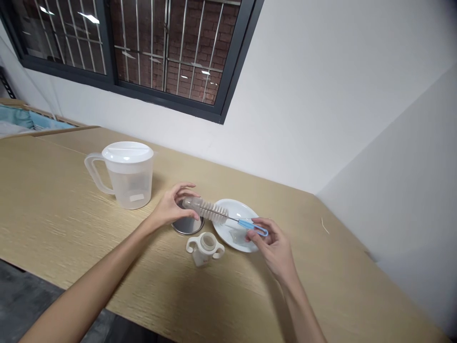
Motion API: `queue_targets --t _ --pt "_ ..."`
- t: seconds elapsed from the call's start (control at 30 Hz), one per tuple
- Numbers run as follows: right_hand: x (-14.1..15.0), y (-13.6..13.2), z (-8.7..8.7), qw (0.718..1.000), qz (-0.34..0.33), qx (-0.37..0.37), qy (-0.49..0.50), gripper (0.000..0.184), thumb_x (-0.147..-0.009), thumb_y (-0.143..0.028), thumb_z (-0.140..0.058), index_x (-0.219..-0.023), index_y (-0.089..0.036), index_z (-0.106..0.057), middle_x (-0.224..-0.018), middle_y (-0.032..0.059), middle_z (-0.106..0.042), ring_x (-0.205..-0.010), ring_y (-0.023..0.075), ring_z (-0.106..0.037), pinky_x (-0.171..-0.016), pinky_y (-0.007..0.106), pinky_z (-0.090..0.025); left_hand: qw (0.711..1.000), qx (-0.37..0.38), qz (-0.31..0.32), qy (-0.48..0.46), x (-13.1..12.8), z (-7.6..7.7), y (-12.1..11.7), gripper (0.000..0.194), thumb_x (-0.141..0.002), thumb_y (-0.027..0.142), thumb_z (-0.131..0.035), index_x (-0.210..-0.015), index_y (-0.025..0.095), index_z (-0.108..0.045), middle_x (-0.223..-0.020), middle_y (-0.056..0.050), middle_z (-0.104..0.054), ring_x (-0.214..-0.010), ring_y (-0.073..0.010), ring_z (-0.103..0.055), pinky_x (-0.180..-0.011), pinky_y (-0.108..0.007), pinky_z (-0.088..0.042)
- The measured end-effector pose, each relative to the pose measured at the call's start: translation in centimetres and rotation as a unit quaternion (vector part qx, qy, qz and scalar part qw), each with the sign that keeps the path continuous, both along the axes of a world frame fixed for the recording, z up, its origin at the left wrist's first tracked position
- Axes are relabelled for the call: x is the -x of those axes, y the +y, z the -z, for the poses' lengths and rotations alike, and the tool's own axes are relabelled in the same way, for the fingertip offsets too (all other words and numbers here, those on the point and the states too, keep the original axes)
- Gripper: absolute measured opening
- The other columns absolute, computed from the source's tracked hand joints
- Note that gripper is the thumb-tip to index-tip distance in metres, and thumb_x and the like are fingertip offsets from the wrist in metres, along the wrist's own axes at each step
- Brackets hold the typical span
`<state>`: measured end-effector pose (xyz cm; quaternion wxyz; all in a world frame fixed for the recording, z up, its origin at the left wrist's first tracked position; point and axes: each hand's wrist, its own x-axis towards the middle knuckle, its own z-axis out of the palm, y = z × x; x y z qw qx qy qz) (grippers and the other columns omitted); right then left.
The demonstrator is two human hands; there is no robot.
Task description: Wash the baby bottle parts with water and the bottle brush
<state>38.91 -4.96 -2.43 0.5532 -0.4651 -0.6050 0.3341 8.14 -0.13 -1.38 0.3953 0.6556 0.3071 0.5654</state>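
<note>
On the wooden table (71,209) in front of us, a lidded translucent pitcher (130,181) stands to the left, its handle turned away from our hands. Nearer us, between our forearms, a two-handled cup (204,251) stands just below the work. A shiny round dish (187,226) lies under our left hand (171,207), which covers part of it, and a white plate (236,206) sits beside that, bearing a clear piece (238,236). A thin pale strip (324,226) lies well off to the right, and a barred window (174,52) is set in the wall behind.

We see the bottle brush (214,212) above the plate, crossing in front of it. Its long axis runs across our view, bristles to the left and slightly higher, blue handle to the right and lower. Our right hand (273,244) pinches that handle between thumb and fingers. Our left fingers and thumb curl around a translucent end piece (192,203); whether it belongs to the brush, we cannot tell.
</note>
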Motion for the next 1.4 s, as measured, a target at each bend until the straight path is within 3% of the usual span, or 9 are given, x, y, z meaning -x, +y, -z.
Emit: queue_targets --t 0.1,0.27,0.47,0.67,0.77,0.87,1.0,1.2,1.4 --pt "0.1 0.1 0.1 1.0 0.012 -0.02 0.015 0.04 -0.069 -0.039 -0.082 -0.101 -0.019 -0.067 -0.091 0.007 -0.073 -0.076 0.0202 -0.072 -0.068 0.029 -0.059 0.999 0.033 -0.011 -0.014 0.2 -0.1 0.1 0.081 -0.05 0.017 -0.092 -0.119 0.017 -0.049 -0.101 -0.011 -0.073 -0.106 -0.0273 -0.068 -0.094 -0.042 -0.052" --pt "0.1 0.2 0.8 1.0 0.004 0.021 -0.008 0.04 -0.072 -0.048 -0.078 -0.096 -0.017 -0.069 -0.075 0.0072 -0.074 -0.064 0.0211 -0.071 -0.064 0.032 -0.06 0.999 0.037 0.016 -0.027 0.4 0.1 0.4 0.083 -0.048 0.014 -0.092 -0.119 0.018 -0.05 -0.102 -0.011 -0.074 -0.108 -0.028 -0.067 -0.09 -0.04 -0.054" --pt "0.2 0.4 1.3 0.994 -0.011 0.077 -0.081 0.048 -0.087 -0.063 -0.055 -0.07 -0.018 -0.058 -0.041 -0.0027 -0.05 -0.035 0.0116 -0.047 -0.038 0.023 -0.037 0.999 0.024 0.036 -0.01 0.3 0.5 0.5 0.082 -0.047 0.013 -0.093 -0.118 0.017 -0.051 -0.106 -0.013 -0.073 -0.11 -0.0282 -0.066 -0.094 -0.041 -0.052" --pt "0.1 0.2 0.8 0.99 0.053 -0.076 -0.108 0.037 -0.082 -0.048 -0.069 -0.102 -0.019 -0.061 -0.075 0.0024 -0.064 -0.058 0.0132 -0.056 -0.049 0.022 -0.044 0.999 0.041 0.025 -0.017 0.4 0.4 0.4 0.084 -0.047 0.013 -0.093 -0.119 0.017 -0.051 -0.103 -0.012 -0.074 -0.105 -0.0269 -0.068 -0.093 -0.04 -0.052" --pt "-0.2 0.1 1.2 0.982 0.086 -0.122 -0.118 0.034 -0.079 -0.045 -0.072 -0.099 -0.019 -0.064 -0.089 0.0071 -0.068 -0.068 0.0164 -0.062 -0.057 0.025 -0.051 0.995 0.083 0.019 -0.053 0.2 0.2 0.4 0.082 -0.048 0.011 -0.091 -0.119 0.017 -0.051 -0.104 -0.012 -0.074 -0.101 -0.0258 -0.069 -0.084 -0.036 -0.055" --pt "-0.4 0.0 1.7 0.973 0.102 -0.13 -0.159 0.03 -0.081 -0.047 -0.068 -0.087 -0.018 -0.069 -0.076 0.0046 -0.067 -0.059 0.0153 -0.059 -0.052 0.024 -0.047 0.992 0.095 0.031 -0.079 0.1 0.1 0.2 0.082 -0.047 0.007 -0.09 -0.119 0.017 -0.052 -0.104 -0.012 -0.074 -0.1 -0.0245 -0.069 -0.081 -0.033 -0.056" --pt "0.0 -0.1 1.9 0.977 0.073 -0.061 -0.191 0.045 -0.091 -0.052 -0.052 -0.062 -0.017 -0.06 -0.049 -0.0031 -0.044 -0.045 0.0106 -0.042 -0.044 0.023 -0.036 0.993 0.074 0.051 -0.075 0.1 -0.1 0.1 0.084 -0.04 0.005 -0.092 -0.115 0.016 -0.055 -0.102 -0.012 -0.075 -0.104 -0.0248 -0.068 -0.083 -0.031 -0.055" --pt "1.0 -0.1 1.8 0.976 0.094 -0.14 -0.136 0.034 -0.083 -0.042 -0.069 -0.104 -0.019 -0.057 -0.081 0.0019 -0.062 -0.063 0.014 -0.059 -0.056 0.025 -0.05 0.992 0.095 0.022 -0.081 0.3 -0.8 0.1 0.081 -0.043 0.009 -0.092 -0.115 0.015 -0.054 -0.1 -0.012 -0.075 -0.097 -0.0248 -0.07 -0.083 -0.035 -0.056" --pt "1.0 -0.5 2.0 0.967 0.134 -0.18 -0.122 0.027 -0.078 -0.039 -0.074 -0.094 -0.02 -0.063 -0.089 0.0056 -0.067 -0.066 0.0167 -0.066 -0.06 0.028 -0.055 0.99 0.105 0.027 -0.089 0.2 -1.1 -0.4 0.083 -0.041 0.008 -0.092 -0.115 0.015 -0.055 -0.103 -0.013 -0.075 -0.099 -0.0259 -0.07 -0.081 -0.035 -0.056"
